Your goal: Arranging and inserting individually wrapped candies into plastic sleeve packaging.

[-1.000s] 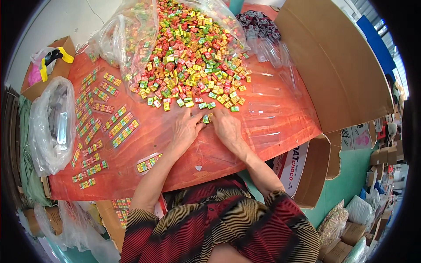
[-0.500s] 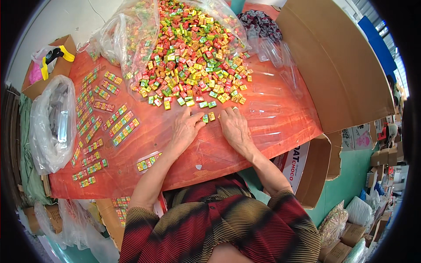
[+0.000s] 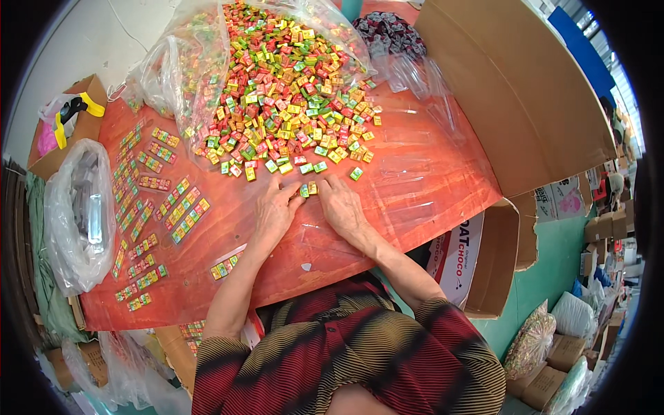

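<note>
Two small brick-shaped packets, one green and one yellow, stand side by side between my hands. They look like wrapped sweets. From the left, my left hand reaches them with bent fingers, thumb against the green one. My right hand curls round the yellow one's side. My fingers partly hide what lies under the packets. Just beyond spreads a big heap of red, yellow and green packets, spilling out of a clear plastic bag. A single green packet lies apart, beyond my right hand.
Filled clear strips of packets lie in rows on the red table at left. Clear plastic trays lie at right, beside a tall cardboard sheet. A plastic bag of clear pieces stands at the left edge.
The view has shifted, so the table sits further left and lower. One green packet now lies separate at the heap's right front edge. My hands remain around the same two packets.
</note>
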A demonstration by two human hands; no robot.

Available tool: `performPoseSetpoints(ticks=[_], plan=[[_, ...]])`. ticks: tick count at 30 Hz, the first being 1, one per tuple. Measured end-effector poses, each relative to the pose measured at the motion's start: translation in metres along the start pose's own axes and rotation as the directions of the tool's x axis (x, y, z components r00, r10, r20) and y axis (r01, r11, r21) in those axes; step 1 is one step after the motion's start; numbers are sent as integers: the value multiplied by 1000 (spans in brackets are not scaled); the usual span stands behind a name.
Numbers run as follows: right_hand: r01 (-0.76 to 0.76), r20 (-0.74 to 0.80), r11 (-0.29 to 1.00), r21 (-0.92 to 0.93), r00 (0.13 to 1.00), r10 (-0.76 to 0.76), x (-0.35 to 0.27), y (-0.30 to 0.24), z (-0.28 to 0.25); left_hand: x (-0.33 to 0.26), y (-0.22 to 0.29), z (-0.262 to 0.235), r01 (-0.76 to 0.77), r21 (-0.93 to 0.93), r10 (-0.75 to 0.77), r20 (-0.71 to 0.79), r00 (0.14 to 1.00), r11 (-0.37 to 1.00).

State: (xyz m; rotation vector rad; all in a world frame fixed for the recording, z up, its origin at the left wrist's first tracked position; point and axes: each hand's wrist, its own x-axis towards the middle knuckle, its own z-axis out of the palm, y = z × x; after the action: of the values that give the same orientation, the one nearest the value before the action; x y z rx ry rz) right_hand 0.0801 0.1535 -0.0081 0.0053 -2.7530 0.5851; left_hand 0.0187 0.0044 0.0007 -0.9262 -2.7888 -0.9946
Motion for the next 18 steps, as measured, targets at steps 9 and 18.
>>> performPoseSetpoints(ticks=[9, 18], plan=[[-194, -97, 964, -181, 979, 179, 7, 26, -24, -3, -9, 1, -16, 19, 17, -46, 999, 1000], [-16, -43, 995, 94, 999, 20, 9, 23, -27, -5, -10, 1, -31, -8, 31, -35, 999, 999]])
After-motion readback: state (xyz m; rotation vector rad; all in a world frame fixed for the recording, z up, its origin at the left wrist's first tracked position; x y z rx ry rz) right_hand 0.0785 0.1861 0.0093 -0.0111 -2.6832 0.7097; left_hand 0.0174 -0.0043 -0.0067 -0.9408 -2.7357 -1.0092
